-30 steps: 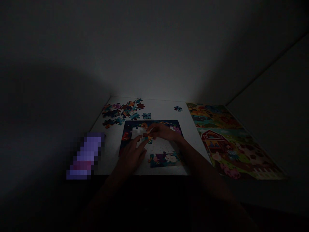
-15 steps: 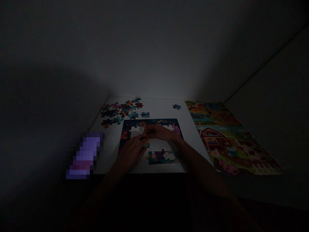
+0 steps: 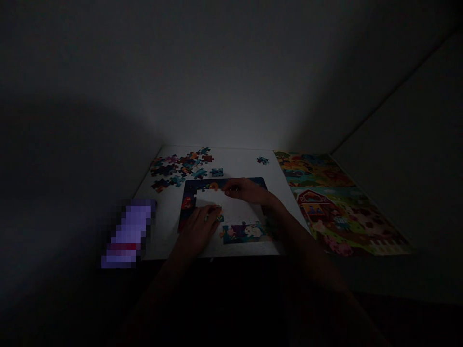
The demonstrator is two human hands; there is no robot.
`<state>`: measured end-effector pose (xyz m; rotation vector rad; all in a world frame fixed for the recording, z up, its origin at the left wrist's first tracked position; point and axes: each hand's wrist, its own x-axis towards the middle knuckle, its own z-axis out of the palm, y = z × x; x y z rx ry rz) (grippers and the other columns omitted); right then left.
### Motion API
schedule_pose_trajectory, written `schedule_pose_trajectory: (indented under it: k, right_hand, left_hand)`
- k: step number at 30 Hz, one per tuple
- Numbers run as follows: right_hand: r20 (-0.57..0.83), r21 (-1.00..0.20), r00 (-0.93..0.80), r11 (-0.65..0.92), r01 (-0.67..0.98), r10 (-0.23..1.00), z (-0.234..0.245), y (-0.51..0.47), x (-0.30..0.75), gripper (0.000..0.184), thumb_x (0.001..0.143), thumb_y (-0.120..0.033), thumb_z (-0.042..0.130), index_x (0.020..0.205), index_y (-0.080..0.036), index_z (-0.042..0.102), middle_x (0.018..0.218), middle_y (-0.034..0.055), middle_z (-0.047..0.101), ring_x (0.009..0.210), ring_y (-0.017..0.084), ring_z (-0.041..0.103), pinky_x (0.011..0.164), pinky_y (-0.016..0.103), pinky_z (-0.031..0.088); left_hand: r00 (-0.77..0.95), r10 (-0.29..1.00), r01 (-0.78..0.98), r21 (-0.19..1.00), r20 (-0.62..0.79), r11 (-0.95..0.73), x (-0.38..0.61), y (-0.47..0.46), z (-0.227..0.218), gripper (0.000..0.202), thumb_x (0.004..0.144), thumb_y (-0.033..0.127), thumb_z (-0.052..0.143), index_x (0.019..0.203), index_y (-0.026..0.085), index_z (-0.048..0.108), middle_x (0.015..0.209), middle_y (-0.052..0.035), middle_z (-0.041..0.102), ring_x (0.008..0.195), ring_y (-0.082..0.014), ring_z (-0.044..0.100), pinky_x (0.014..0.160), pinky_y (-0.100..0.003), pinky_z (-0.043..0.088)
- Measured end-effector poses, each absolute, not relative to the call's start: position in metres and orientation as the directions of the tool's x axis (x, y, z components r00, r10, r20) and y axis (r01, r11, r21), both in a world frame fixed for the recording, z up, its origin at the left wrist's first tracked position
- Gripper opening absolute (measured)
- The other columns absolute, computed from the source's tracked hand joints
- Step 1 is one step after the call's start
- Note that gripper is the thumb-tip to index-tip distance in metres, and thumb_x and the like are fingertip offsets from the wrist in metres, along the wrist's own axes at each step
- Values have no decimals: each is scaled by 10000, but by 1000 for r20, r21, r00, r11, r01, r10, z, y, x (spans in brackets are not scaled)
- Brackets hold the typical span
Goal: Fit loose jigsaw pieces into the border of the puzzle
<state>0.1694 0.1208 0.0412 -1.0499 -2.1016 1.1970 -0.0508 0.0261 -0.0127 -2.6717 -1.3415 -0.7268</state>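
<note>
On a white table [image 3: 162, 217] in dim light lies a partly built jigsaw puzzle [image 3: 190, 200] with a dark border and a finished strip along its front edge [image 3: 246, 233]. My left hand [image 3: 198, 226] lies over the puzzle's left middle, fingers curled at a small piece [image 3: 219, 218]. My right hand [image 3: 246, 190] reaches to the upper border, its fingertips pinched at a piece there. The dark hides whether either hand truly grips a piece.
A heap of loose pieces [image 3: 181, 167] sits at the table's back left, and one stray piece [image 3: 263, 160] at the back. Two finished colourful puzzles [image 3: 336, 207] lie to the right. A blurred purple object [image 3: 128, 233] is at the table's left edge. Walls close in behind.
My hands have parted: the right hand slid up to the puzzle's top border, and the left hand settled lower on the puzzle's left middle. The view shifted slightly.
</note>
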Motion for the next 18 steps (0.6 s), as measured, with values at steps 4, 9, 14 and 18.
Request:
schedule_pose_trajectory:
  k: [4, 9, 14, 18]
  right_hand:
    - [133, -729, -484, 416, 543, 865, 63, 88, 180, 136, 913, -227, 568, 991, -175, 666, 949, 36, 696, 814, 146, 616, 751, 286, 481]
    - [242, -451, -392, 461, 765, 887, 43, 14, 171, 175, 939, -211, 556, 1068, -186, 671, 1104, 100, 683, 1034, 231, 619, 913, 391, 472]
    - [401, -345, -217, 366, 864, 890, -3, -45, 155, 223, 954, -303, 564, 1133, -214, 662, 1207, 120, 632, 1090, 261, 571, 916, 421, 462]
    - [449, -284, -205, 356, 890, 870, -19, -61, 152, 316, 944, -343, 580, 1243, -250, 622, 1250, 102, 614, 1120, 273, 533, 936, 446, 423]
  left_hand:
    - [489, 737, 750, 206, 467, -628, -50, 25, -15, 352, 959, 219, 509, 1308, 227, 556, 1250, -89, 598, 1139, -253, 559, 991, -398, 505]
    - [433, 759, 742, 286, 486, -607, -50, 26, -21, 335, 954, 236, 511, 1283, 231, 575, 1234, -96, 590, 1139, -263, 553, 983, -427, 516]
    - [439, 757, 737, 287, 485, -611, -52, 25, -23, 342, 941, 259, 542, 1280, 238, 583, 1214, -85, 608, 1117, -257, 567, 983, -422, 511]
    - [450, 739, 730, 270, 502, -628, -52, 26, -24, 314, 926, 251, 563, 1235, 228, 618, 1175, -84, 634, 1080, -258, 583, 984, -445, 500]
